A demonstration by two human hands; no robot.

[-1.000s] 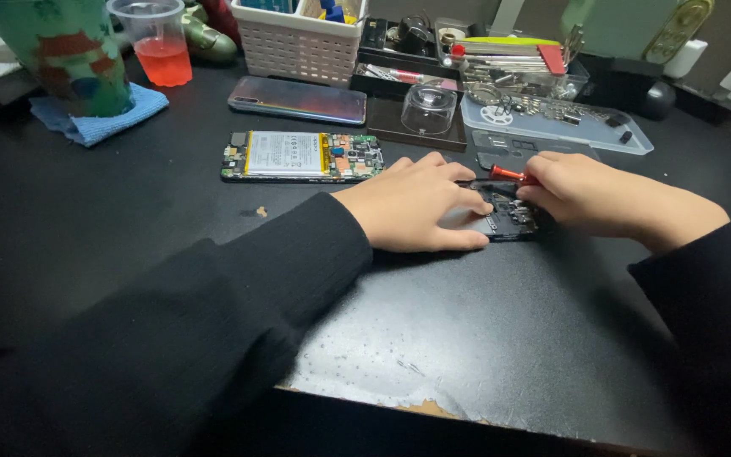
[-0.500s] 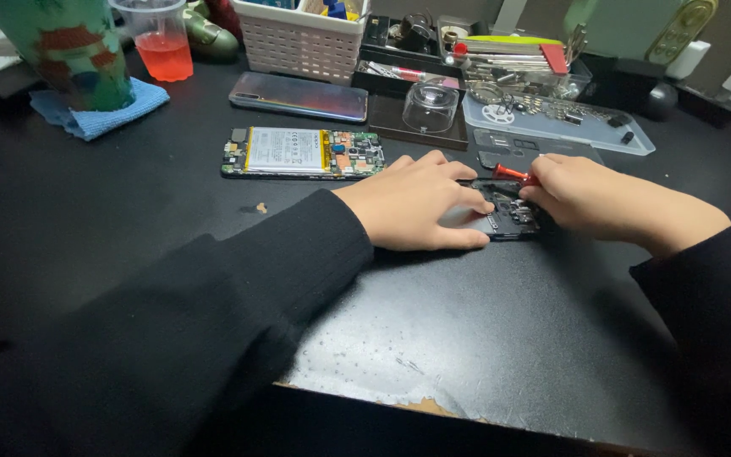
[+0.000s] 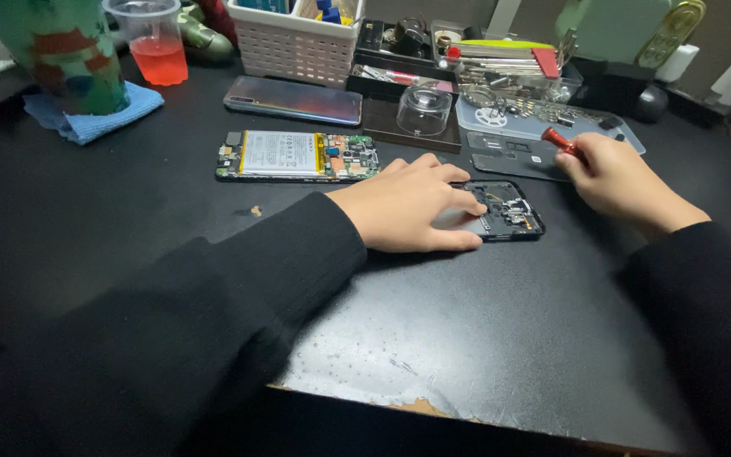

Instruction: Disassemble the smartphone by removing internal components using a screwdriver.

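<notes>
1. Head view: left hand (image 3: 412, 207) presses flat, fingers spread, on opened phone frame (image 3: 501, 211) at the table (image 3: 467, 338) centre; the frame may slide.
2. Right hand (image 3: 615, 178) clenched round red screwdriver (image 3: 562, 142), lifted beside parts tray (image 3: 543, 123); loose screws could scatter.

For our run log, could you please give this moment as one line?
left hand: pressing opened phone | right hand: holding red screwdriver | surface: black table

Bare table (image 3: 484, 338) open below the fingers (image 3: 458, 241), opened phone (image 3: 298, 156) left of them, dome (image 3: 423, 110), tray (image 3: 543, 127) and basket (image 3: 294, 42) crowding beyond the fingertips
</notes>
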